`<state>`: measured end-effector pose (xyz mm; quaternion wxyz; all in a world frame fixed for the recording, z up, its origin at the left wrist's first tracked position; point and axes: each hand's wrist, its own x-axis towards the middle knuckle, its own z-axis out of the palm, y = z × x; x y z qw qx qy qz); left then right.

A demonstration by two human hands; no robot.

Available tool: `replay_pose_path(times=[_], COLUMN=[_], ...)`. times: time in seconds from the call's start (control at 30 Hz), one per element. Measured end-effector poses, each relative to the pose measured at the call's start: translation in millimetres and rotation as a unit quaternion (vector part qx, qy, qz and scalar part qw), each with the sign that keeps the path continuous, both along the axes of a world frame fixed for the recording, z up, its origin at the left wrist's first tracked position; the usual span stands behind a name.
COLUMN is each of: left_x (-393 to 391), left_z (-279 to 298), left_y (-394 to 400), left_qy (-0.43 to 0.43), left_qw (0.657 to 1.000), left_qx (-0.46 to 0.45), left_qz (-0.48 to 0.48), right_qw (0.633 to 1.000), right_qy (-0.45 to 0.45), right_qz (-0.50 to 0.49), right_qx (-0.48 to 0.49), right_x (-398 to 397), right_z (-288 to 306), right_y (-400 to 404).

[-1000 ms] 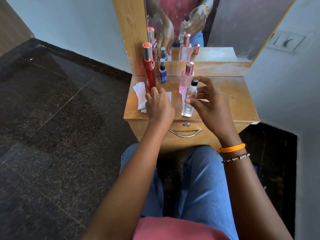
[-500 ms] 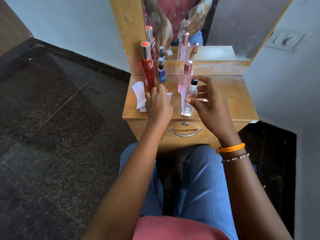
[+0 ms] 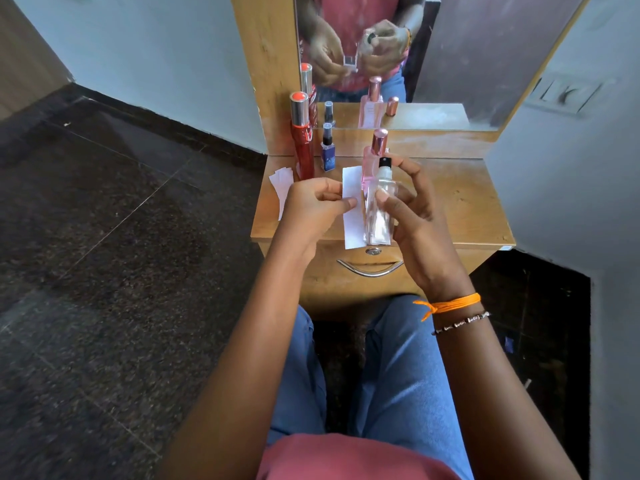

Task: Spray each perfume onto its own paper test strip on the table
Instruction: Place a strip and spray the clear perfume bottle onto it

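Note:
My right hand [image 3: 412,216] grips a clear perfume bottle [image 3: 380,211] with a black spray top, lifted above the wooden table [image 3: 460,202]. My left hand [image 3: 313,206] pinches a white paper strip [image 3: 352,209] held upright right beside the bottle's left side. Behind them a pink bottle [image 3: 372,157] with a rose cap stands on the table, partly hidden by the clear one. A tall red bottle [image 3: 302,147] and a small blue bottle [image 3: 327,152] stand at the back left. More white strips [image 3: 282,183] lie at the table's left edge.
A mirror [image 3: 398,64] backs the table and reflects the bottles and my hands. A drawer with a metal handle [image 3: 370,270] sits below the tabletop. Grey walls close in on the right; dark stone floor spreads to the left.
My right hand has lifted the clear bottle off the table. My left hand has picked up one paper strip and raised it next to the bottle.

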<state>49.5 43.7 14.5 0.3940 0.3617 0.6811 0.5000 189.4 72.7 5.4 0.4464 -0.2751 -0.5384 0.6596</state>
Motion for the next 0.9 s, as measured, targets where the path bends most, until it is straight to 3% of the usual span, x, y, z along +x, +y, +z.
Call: replay_pose_path(times=[0.13,0.2,0.27,0.33,0.6,0.9], left_x=[-2,-5,-8,-9,-9,-5], left_z=[5,6,6,6,5,2], left_y=[-5,-5,-6,-7,-6,-4], left_qy=[-0.129,-0.16,-0.195,-0.216,-0.221,-0.233], left_qw=[0.991,0.985,0.978,0.973,0.971,0.967], left_qx=[-0.025,-0.04,-0.047,-0.051,-0.059,-0.067], left_qz=[-0.036,-0.044,-0.054,-0.066,-0.075,-0.08], right_qw=[0.998,0.983,0.932,0.884,0.785,0.751], right_qy=[0.001,-0.079,-0.19,-0.267,-0.437,-0.465], right_qz=[-0.027,-0.075,-0.132,-0.155,-0.116,-0.091], right_qx=[0.05,0.148,0.281,0.351,0.424,0.46], right_x=[-2,-1,-1,-1,-3,-2], right_z=[1,3,3,3,12,16], right_y=[-4,-1,4,8,16,15])
